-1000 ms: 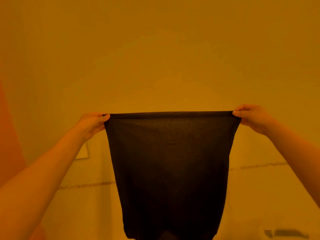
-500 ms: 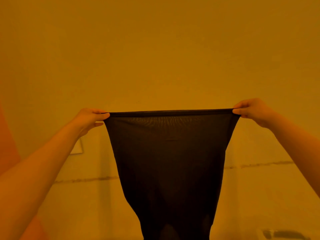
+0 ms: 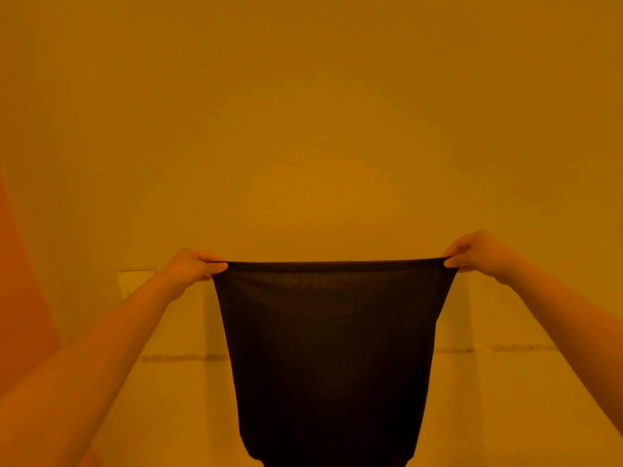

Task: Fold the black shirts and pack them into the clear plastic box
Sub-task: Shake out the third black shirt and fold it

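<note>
1. We held one black shirt point(image 3: 328, 352) up in the air in front of a plain wall point(image 3: 303, 112), its top edge pulled into a taut, nearly level line and the body hanging free below, narrowing toward the bottom of the view.
2. Left hand point(image 3: 192, 267) pinched the left end of that top edge between thumb and fingers; grip closed on cloth.
3. Right hand point(image 3: 472, 252) pinched the right end the same way; grip likewise closed on the shirt.
4. The fabric looked thin, and light showed through near the top edge.
5. The clear plastic box was not in view; no desk could be identified beneath the shirt.
6. A pale plate point(image 3: 135, 281) sat on the wall behind the left wrist.
7. Judged risks: a two-point pinch on thin, stretchy cloth could slip at one end, dropping that corner and skewing any fold. Overstretching the edge could leave it wavy. The hanging hem, out of sight, could bunch when laid down.
</note>
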